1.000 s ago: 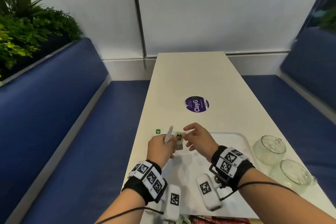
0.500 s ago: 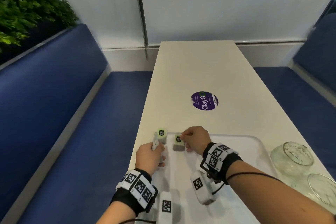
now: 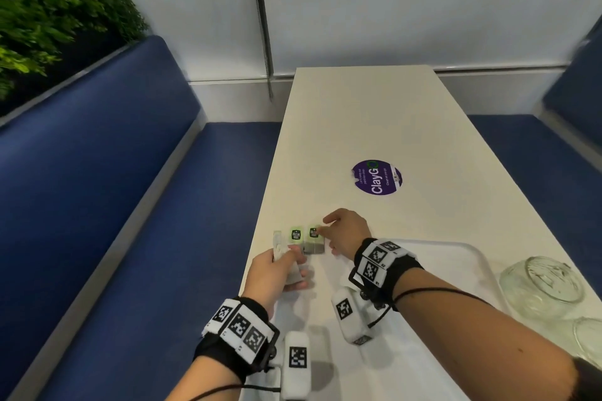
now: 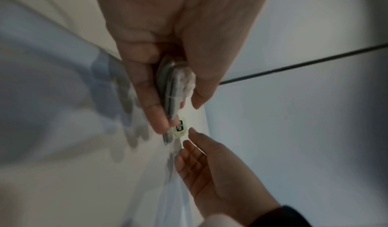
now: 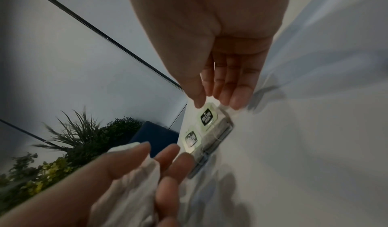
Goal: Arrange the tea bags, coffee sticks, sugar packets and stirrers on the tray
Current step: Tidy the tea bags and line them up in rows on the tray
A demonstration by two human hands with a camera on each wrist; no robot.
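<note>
Two tea bags lie side by side in the far left corner of the white tray (image 3: 456, 246), each with a green tag: the left tea bag (image 3: 296, 234) and the right tea bag (image 3: 314, 239). My right hand (image 3: 322, 230) reaches over the right one, and its straight fingertips (image 5: 235, 100) touch the top edge of that bag's tag (image 5: 208, 117). My left hand (image 3: 293, 265) is just in front of the left bag and grips a small bunch of white tea bags (image 4: 178, 87) between thumb and fingers. Their tops stick up above the fist (image 3: 278, 242).
Two empty glass jars (image 3: 540, 283) stand on the table to the right of the tray. A round purple sticker (image 3: 377, 177) lies farther along the white table (image 3: 358, 114). Blue benches flank both sides, and a planter (image 3: 39, 19) sits at the far left.
My right hand has brought a tea bag down from mid-air and laid it on the tray beside the first one. My left hand has sunk toward the tray with its bunch.
</note>
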